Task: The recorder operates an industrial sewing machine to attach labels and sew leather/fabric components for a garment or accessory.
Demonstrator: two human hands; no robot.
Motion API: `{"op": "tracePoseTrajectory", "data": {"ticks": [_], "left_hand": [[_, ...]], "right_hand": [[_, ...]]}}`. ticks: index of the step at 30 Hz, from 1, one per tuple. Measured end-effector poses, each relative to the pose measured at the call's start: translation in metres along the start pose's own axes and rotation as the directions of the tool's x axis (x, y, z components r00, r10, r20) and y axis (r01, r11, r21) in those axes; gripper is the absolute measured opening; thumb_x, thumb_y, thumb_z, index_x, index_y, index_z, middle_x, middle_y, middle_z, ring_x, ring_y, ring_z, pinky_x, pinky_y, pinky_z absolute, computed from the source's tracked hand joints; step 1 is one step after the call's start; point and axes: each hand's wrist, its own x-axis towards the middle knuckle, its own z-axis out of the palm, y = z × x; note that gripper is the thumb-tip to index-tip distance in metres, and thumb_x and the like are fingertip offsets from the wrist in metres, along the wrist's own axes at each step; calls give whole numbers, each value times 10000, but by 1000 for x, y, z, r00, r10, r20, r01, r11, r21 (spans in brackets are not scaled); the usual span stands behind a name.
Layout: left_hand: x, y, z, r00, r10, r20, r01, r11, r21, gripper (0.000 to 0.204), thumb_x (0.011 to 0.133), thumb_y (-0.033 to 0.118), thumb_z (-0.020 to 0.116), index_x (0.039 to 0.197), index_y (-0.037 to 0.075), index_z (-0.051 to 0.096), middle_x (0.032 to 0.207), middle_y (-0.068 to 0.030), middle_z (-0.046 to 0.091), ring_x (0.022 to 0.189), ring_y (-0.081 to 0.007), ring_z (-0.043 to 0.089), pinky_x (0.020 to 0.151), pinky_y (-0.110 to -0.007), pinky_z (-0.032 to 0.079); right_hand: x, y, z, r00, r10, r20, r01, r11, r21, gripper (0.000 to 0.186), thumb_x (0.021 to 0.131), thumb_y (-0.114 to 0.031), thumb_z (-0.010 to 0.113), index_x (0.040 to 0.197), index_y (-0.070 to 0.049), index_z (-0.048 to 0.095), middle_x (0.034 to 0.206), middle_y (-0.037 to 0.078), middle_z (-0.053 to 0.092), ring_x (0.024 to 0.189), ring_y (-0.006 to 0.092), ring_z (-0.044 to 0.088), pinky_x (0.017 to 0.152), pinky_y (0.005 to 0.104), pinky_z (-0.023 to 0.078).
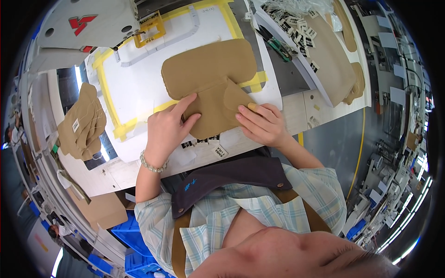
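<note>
A tan fabric piece (pixel 208 69) lies on a white, tape-bordered board (pixel 130 83), with a narrower lower part and a folded flap at its right. My left hand (pixel 169 129) rests at that lower part's left edge, index finger and thumb apart on the fabric, other fingers curled. My right hand (pixel 262 125) grips the folded flap at the right, its thumb mostly hidden. Small black-and-white labels (pixel 213 150) lie just below the piece. A yellow template (pixel 148 34) is near the machine head (pixel 85 32) at the upper left.
More tan pieces (pixel 81 120) are piled at the left. Green-handled scissors (pixel 278 48) lie beside a white tray (pixel 324 90) of labels and board at the right. Blue bins (pixel 132 231) and cardboard (pixel 104 208) are below the table. Other people (pixel 58 231) appear at the far left.
</note>
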Motion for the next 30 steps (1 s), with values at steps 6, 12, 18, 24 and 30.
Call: {"op": "tracePoseTrajectory", "data": {"ticks": [6,12,18,24,30], "left_hand": [[-2,3,3,990,130,-61,-120,981,153,421,764,256,796,1160,159,689,664,-17,611,507,-191,542,502,-306,447],[20,24,8,912,402,-82,-390,912,127,438,750,215,773,1168,134,672,1132,-52,647,939,-210,626,771,-341,491],[33,21,29,793,609,17,-601,779,180,441,785,237,735,1204,127,654,1284,-55,598,1154,-209,570,991,-385,426],[49,24,26,782,622,40,-623,775,112,314,798,230,736,1086,116,685,1200,-59,633,1046,-203,604,930,-367,454],[93,20,26,906,421,-45,-421,907,7,432,727,263,800,1101,110,646,1196,-59,595,1098,-235,547,931,-378,405]], "right_hand": [[0,1,-2,1000,15,27,-16,999,38,321,754,-207,766,1049,-87,724,1199,16,680,1098,195,595,856,338,480],[1,4,-1,1000,-22,18,21,999,46,264,754,-184,754,997,-85,717,1197,29,680,1095,206,597,856,337,483],[12,30,-10,998,70,0,-68,982,176,184,755,-175,751,904,-90,684,1043,33,686,988,214,600,796,369,457],[78,84,12,908,418,21,-417,908,-36,333,806,-346,747,999,-103,626,1093,35,563,1002,243,527,858,385,366],[92,94,17,846,471,251,-492,870,25,326,787,-318,761,992,-113,610,1115,13,540,1063,244,482,897,390,309]]}}
